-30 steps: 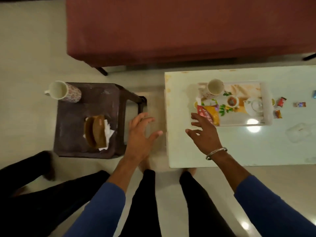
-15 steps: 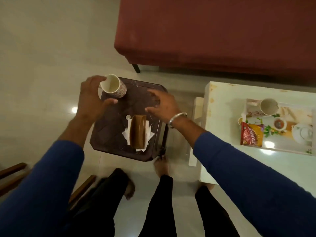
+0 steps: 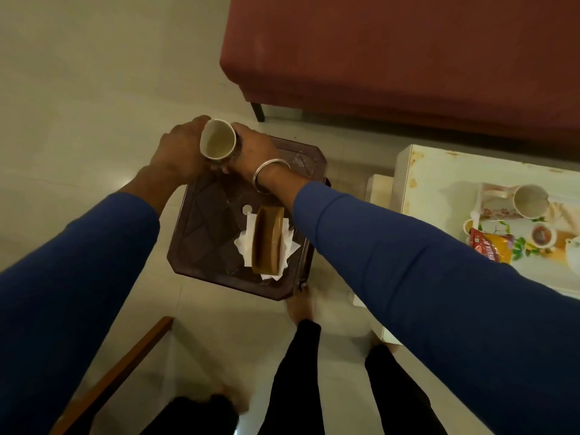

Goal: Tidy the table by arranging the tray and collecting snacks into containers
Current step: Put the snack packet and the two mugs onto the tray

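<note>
A white floral mug (image 3: pixel 217 142) is held over the far left corner of the dark brown stool (image 3: pixel 204 227), tilted so its mouth faces me. My left hand (image 3: pixel 179 153) grips its left side and my right hand (image 3: pixel 255 152) clasps its right side. On the white table (image 3: pixel 439 174) at the right lies a floral tray (image 3: pixel 561 211) with a second mug (image 3: pixel 530 201), a small tea cup (image 3: pixel 543 235), a white teapot (image 3: pixel 573 252) and a red and yellow snack packet (image 3: pixel 491 248).
A brown napkin holder (image 3: pixel 266 240) with white napkins (image 3: pixel 243 246) stands on the stool's right half. A maroon sofa (image 3: pixel 408 58) fills the far side. A wooden chair arm (image 3: pixel 116 372) is at the lower left. My legs (image 3: pixel 295 378) stand between stool and table.
I turned left from the table to the stool. Both hands came to the mug and closed on it, and the mug now sits tilted and raised off the stool's corner.
</note>
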